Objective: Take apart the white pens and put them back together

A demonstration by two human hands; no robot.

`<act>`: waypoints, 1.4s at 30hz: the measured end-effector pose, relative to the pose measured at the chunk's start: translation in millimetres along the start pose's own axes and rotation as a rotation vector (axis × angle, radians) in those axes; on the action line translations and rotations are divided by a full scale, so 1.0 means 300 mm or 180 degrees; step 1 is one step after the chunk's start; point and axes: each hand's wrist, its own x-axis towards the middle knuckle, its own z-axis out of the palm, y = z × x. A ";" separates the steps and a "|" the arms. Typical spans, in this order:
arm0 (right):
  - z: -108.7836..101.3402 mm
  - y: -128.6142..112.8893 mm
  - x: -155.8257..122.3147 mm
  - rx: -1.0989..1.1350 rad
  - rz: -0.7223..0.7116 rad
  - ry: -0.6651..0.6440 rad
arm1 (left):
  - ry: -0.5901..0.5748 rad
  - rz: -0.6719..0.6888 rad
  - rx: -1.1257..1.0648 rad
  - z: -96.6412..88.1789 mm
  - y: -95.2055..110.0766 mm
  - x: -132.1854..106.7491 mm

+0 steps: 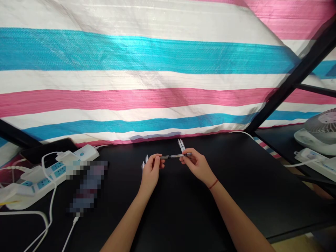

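Pen (175, 156) in both hands (150, 174) (198, 166)

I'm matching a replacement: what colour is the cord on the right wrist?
The cord is red, seen best in the head view.

on the surface (244, 182), centre: one pen (175, 156), lying crosswise and held between left hand (151, 173) and right hand (198, 166). just behind right hand: first pair of slim pen-like items (181, 144). just beside left hand, on its far side: second pair of slim pen-like items (144, 162). left of the hands: blurred object (89, 187). further left: power strip (43, 178). far right, on a separate shelf (278, 143): fan (321, 129), with second power strip (319, 162) in front of it. behind all: tarpaulin (131, 80).
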 end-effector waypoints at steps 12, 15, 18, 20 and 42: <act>-0.010 -0.021 0.003 -0.0853 -0.0019 0.0078 | -0.0093 0.0067 0.0412 -0.007 0.032 -0.011; -0.001 -0.011 0.012 -0.0131 0.0241 0.0073 | -0.0122 0.0024 0.0415 0.002 0.028 -0.014; 0.004 -0.007 0.017 0.0630 0.0551 -0.0038 | -0.0066 -0.0010 0.0462 0.008 0.030 -0.016; 0.003 -0.008 0.017 0.0942 0.0706 -0.0111 | -0.0011 -0.0031 0.0471 0.009 0.036 -0.015; -0.029 0.006 0.013 -0.0291 0.0198 -0.0089 | -0.0098 0.0099 0.0665 -0.018 0.041 -0.009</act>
